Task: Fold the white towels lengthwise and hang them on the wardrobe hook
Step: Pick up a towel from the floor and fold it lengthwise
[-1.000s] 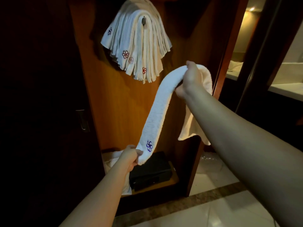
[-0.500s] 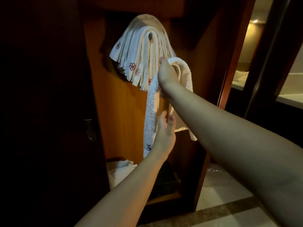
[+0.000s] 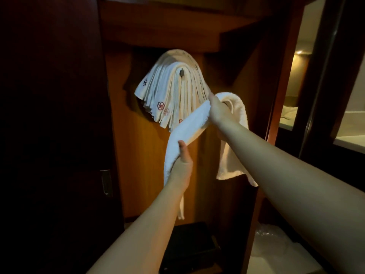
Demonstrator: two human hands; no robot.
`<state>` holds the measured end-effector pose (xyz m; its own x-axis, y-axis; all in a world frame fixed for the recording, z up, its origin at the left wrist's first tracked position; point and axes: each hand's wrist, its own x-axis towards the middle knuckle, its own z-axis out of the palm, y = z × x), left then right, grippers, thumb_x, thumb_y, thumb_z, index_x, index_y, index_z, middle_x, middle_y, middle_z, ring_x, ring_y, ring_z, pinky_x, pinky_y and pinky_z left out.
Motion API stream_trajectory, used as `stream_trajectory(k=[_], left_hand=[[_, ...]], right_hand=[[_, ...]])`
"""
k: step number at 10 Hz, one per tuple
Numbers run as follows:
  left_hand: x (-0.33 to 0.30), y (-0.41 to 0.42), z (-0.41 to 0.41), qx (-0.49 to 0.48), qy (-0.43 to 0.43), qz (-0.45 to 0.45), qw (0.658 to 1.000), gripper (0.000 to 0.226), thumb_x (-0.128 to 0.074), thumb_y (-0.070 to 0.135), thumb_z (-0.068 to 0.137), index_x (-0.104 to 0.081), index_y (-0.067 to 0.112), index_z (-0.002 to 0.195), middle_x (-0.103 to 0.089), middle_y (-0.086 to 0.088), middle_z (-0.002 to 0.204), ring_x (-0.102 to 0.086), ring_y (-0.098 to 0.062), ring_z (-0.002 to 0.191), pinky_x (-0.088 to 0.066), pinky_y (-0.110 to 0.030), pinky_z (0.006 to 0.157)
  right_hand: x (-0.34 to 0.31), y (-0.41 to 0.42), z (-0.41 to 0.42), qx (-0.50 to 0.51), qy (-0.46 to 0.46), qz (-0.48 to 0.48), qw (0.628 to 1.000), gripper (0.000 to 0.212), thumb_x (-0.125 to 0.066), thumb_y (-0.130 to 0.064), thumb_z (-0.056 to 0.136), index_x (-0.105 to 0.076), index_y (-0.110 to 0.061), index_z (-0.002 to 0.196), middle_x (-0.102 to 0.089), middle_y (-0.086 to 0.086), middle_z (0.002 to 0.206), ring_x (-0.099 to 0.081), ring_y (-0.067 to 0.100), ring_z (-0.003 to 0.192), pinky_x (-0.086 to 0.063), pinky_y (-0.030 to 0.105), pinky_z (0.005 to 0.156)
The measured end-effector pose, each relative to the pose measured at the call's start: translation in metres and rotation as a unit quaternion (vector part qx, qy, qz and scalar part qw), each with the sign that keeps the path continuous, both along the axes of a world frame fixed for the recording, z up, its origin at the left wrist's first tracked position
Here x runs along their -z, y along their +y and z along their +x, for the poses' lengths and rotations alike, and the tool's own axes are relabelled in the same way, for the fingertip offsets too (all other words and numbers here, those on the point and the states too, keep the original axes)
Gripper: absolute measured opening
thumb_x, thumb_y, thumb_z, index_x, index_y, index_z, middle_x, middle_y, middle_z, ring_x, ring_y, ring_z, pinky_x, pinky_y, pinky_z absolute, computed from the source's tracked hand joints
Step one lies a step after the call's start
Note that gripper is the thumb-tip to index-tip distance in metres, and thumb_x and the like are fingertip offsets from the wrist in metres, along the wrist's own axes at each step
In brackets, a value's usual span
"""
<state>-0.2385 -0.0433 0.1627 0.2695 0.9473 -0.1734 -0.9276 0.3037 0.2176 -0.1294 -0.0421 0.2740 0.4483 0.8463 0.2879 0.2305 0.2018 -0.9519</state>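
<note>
Head view.

Folded white towel [image 3: 189, 128]: one long strip, held in the air at frame centre, running from 7 o'clock up to 2 o'clock, its upper part crossing in front of the lower edge of the hung bundle. One end hangs down past the left wrist; the other drapes behind the right forearm.

Right hand [image 3: 218, 112]: raised just right of centre, fingers curled round the towel's upper bend, gripping it.

Left hand [image 3: 182, 162]: at 7 o'clock from the right hand, thumb over the strip and fingers behind it, gripping the lower part.

Hung towels [image 3: 173, 89]: a thick fan of folded white towels with small red and blue flower marks, at 12 o'clock from the held towel.

Wardrobe hook [image 3: 182, 73]: small metal peg showing at the bundle's middle, on the wooden back panel [image 3: 138, 155].

Black box [image 3: 189, 248]: on the wardrobe floor at 6 o'clock.

Door handle [image 3: 105, 181]: metal, at 9 o'clock on the dark door.
</note>
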Motion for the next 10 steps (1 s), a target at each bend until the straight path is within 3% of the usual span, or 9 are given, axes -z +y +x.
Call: stream_trajectory(k=[1, 2, 3, 5, 6, 7, 8, 9, 10], left_hand=[[-0.016, 0.005, -0.019, -0.121, 0.206, 0.081, 0.968, 0.07, -0.057, 0.063, 0.091, -0.054, 0.01, 0.137, -0.058, -0.015, 0.14, -0.053, -0.031, 0.132, -0.036, -0.057, 0.114], [-0.034, 0.042, -0.034, -0.128, 0.276, 0.147, 0.941, 0.053, -0.059, 0.048, 0.097, -0.056, 0.014, 0.137, -0.059, -0.013, 0.14, -0.054, -0.025, 0.131, -0.036, -0.046, 0.117], [-0.055, 0.075, -0.051, -0.133, 0.365, 0.16, 0.907, 0.058, -0.051, 0.044, 0.099, -0.045, 0.011, 0.146, -0.047, -0.017, 0.149, -0.044, -0.03, 0.137, -0.031, -0.048, 0.118], [-0.108, 0.134, -0.077, -0.15, 0.361, 0.244, 0.887, 0.02, -0.048, 0.028, 0.099, -0.06, 0.017, 0.111, -0.063, -0.005, 0.12, -0.058, -0.012, 0.106, -0.043, -0.025, 0.073], [-0.137, 0.162, -0.082, -0.139, 0.394, 0.298, 0.858, 0.035, -0.042, 0.033, 0.1, -0.055, 0.014, 0.126, -0.063, -0.004, 0.119, -0.058, -0.009, 0.101, -0.046, -0.02, 0.063], [-0.163, 0.192, -0.083, -0.122, 0.427, 0.34, 0.829, 0.036, -0.039, 0.038, 0.098, -0.061, 0.016, 0.116, -0.072, -0.006, 0.106, -0.066, -0.013, 0.098, -0.047, -0.024, 0.066], [-0.187, 0.221, -0.077, -0.115, 0.453, 0.348, 0.813, 0.044, -0.042, 0.044, 0.094, -0.062, 0.016, 0.122, -0.071, -0.011, 0.115, -0.064, -0.02, 0.112, -0.051, -0.037, 0.093], [-0.209, 0.253, -0.07, -0.12, 0.473, 0.339, 0.804, 0.049, -0.043, 0.045, 0.093, -0.057, 0.015, 0.129, -0.064, -0.012, 0.126, -0.056, -0.023, 0.119, -0.045, -0.042, 0.102], [-0.226, 0.281, -0.063, -0.127, 0.49, 0.335, 0.795, 0.045, -0.042, 0.043, 0.095, -0.059, 0.013, 0.124, -0.065, -0.011, 0.12, -0.058, -0.019, 0.108, -0.043, -0.032, 0.075]], right_hand=[[0.007, 0.02, 0.016, 0.033, -0.051, -0.049, 0.997, 0.071, -0.036, -0.059, 0.101, -0.039, -0.008, 0.151, -0.045, 0.012, 0.152, -0.046, 0.026, 0.133, -0.031, 0.034, 0.104], [0.013, 0.043, 0.023, 0.063, -0.083, -0.049, 0.993, 0.07, -0.038, -0.061, 0.1, -0.045, -0.011, 0.149, -0.05, 0.013, 0.148, -0.051, 0.029, 0.127, -0.032, 0.034, 0.098], [0.008, 0.067, 0.026, 0.082, -0.099, -0.023, 0.991, 0.068, -0.039, -0.061, 0.099, -0.049, -0.012, 0.145, -0.056, 0.012, 0.138, -0.048, 0.017, 0.094, -0.031, 0.03, 0.086], [-0.029, 0.123, 0.03, 0.102, -0.095, -0.005, 0.99, 0.07, -0.037, -0.066, 0.098, -0.047, -0.013, 0.143, -0.047, 0.001, 0.091, -0.042, 0.005, 0.071, -0.033, 0.022, 0.065], [-0.054, 0.145, 0.031, 0.105, -0.115, 0.018, 0.988, 0.076, -0.036, -0.071, 0.095, -0.044, -0.016, 0.147, -0.058, 0.009, 0.123, -0.051, 0.014, 0.091, -0.033, 0.027, 0.085], [-0.082, 0.164, 0.035, 0.114, -0.131, 0.02, 0.985, 0.085, -0.033, -0.075, 0.093, -0.042, -0.012, 0.149, -0.049, 0.015, 0.147, -0.05, 0.027, 0.123, -0.03, 0.033, 0.092], [-0.107, 0.185, 0.043, 0.128, -0.138, 0.014, 0.982, 0.086, -0.033, -0.077, 0.091, -0.047, -0.011, 0.145, -0.052, 0.017, 0.143, -0.053, 0.027, 0.113, -0.03, 0.034, 0.09], [-0.126, 0.212, 0.054, 0.153, -0.144, 0.019, 0.978, 0.086, -0.033, -0.079, 0.09, -0.052, -0.012, 0.14, -0.059, 0.018, 0.128, -0.045, 0.019, 0.088, -0.03, 0.034, 0.088], [-0.14, 0.242, 0.067, 0.164, -0.159, 0.021, 0.973, 0.088, -0.033, -0.08, 0.089, -0.052, -0.011, 0.141, -0.059, 0.019, 0.124, -0.052, 0.024, 0.098, -0.03, 0.034, 0.09]])
